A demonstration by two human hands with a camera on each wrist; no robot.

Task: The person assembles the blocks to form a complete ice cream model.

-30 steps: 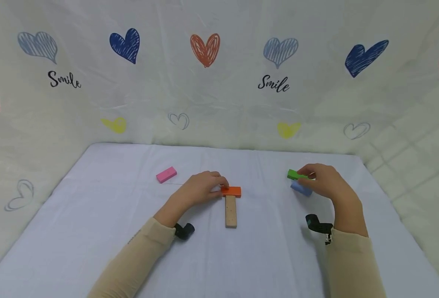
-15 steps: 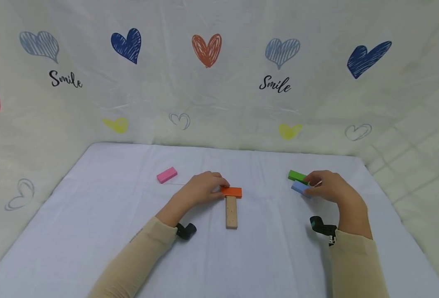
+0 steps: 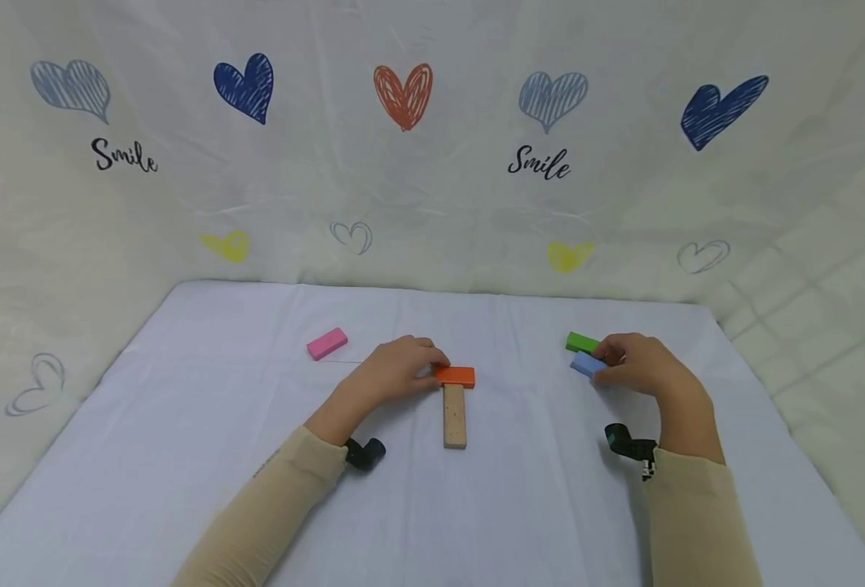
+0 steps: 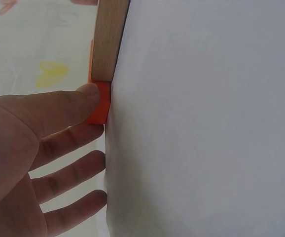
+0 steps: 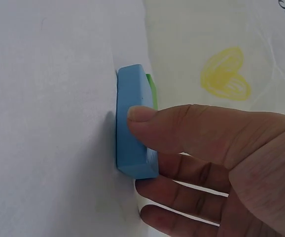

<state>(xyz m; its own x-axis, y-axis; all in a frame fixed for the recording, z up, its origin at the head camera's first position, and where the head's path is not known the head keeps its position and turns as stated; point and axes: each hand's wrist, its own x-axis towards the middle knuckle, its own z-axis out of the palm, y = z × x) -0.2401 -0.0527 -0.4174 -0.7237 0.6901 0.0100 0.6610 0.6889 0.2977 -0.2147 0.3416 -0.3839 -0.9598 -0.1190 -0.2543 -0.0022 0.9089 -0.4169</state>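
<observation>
At the middle of the table, my left hand (image 3: 399, 371) pinches the left end of an orange block (image 3: 457, 376) between thumb and fingers. A plain wooden block (image 3: 455, 417) runs from the orange one toward me, so the two form a T. Farther right, my right hand (image 3: 645, 363) pinches a blue block (image 3: 584, 364), with the thumb on its near side in the right wrist view. Right behind the blue block lies a green block (image 3: 581, 342), its right end covered by my fingers. The other fingers of my left hand (image 4: 44, 148) spread beside the orange block's end.
A pink block (image 3: 327, 344) lies at the back left of the white-clothed table (image 3: 535, 489). Beyond the far edge hangs a pale backdrop (image 3: 461, 204) printed with hearts and "Smile". Black wrist cameras sit at both sleeves.
My right hand's fingers have shifted off the green block and onto the blue block just in front of it. My left hand stays on the orange block.
</observation>
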